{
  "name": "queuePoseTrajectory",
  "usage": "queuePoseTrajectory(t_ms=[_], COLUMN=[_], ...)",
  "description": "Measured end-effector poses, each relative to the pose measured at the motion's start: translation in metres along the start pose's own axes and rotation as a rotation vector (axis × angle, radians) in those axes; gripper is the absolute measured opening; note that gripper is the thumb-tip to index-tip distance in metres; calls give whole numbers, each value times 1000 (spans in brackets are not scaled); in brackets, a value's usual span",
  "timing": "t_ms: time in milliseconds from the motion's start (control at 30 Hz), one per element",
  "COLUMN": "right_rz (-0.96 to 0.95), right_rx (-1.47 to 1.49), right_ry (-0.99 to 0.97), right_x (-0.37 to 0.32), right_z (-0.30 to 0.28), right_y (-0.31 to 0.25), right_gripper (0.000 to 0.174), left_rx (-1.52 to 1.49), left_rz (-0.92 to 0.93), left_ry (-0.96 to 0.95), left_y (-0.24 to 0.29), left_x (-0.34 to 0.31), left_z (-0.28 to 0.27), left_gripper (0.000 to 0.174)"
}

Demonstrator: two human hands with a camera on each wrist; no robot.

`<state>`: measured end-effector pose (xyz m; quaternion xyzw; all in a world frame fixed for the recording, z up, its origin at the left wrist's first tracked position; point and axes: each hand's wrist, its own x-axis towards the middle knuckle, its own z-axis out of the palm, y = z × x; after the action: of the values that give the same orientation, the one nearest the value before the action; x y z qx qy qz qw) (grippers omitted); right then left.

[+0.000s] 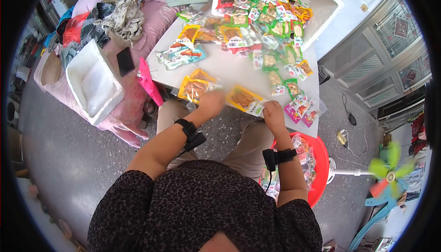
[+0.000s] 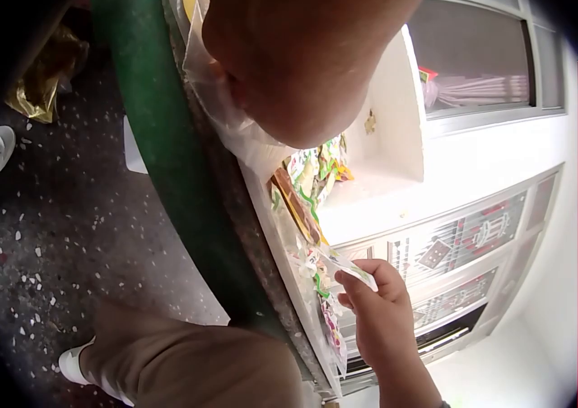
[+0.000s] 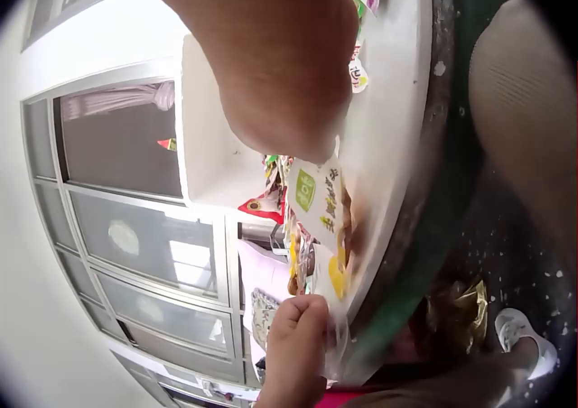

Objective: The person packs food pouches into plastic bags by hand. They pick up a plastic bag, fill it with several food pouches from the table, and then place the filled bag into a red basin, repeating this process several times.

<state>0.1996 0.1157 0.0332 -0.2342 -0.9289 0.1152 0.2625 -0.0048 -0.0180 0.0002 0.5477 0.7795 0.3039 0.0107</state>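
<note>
At the table's front edge, my right hand (image 1: 274, 114) pinches the pale printed end of a yellow-edged snack packet (image 1: 244, 99) with brown food inside. The left wrist view shows its thumb and fingers closed on that end. My left hand (image 1: 212, 102), blurred in the head view, is beside a second yellow-edged packet (image 1: 195, 89). In the right wrist view its fingers are curled on clear plastic packaging (image 3: 336, 336); cannot tell whether this belongs to that packet. Purple-pink packets (image 1: 301, 109) lie right of my right hand.
Many snack packets spread over the white table (image 1: 229, 70). A white foam box (image 1: 321, 20) full of packets stands at the back. Below right is a red basin (image 1: 324, 160) of packets, near a fan (image 1: 390, 176). A white foam tray (image 1: 76, 75) and phone (image 1: 125, 62) lie left.
</note>
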Motion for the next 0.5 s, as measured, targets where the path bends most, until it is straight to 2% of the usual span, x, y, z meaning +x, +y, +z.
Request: queuePoseTrajectory(t_ms=[67,167,267,367,467,500], right_rz=[-129,-223,54,494,782,799], right_rx=[-227,-94,297,600,1101,1238], right_ry=[137,168,39,-81,107,114], right_x=[1,5,4,3,8,7], right_z=[-2,-2,-5,-2,-9,-9], right_y=[-12,-16,-20,-9,-13,-11], right_gripper=[15,12,7,8,11,12], left_rx=[-23,-54,-89,-141,-204,-225], left_rz=[-9,-13,-29,-75,-124,-139], left_ry=[-9,10,17,-13,-62,-79], left_y=[0,4,8,4,4,5], left_x=[0,2,4,10,12,12], left_z=[0,-6,-13,-14,-20,-22], left_gripper=[11,12,12,12,13,13])
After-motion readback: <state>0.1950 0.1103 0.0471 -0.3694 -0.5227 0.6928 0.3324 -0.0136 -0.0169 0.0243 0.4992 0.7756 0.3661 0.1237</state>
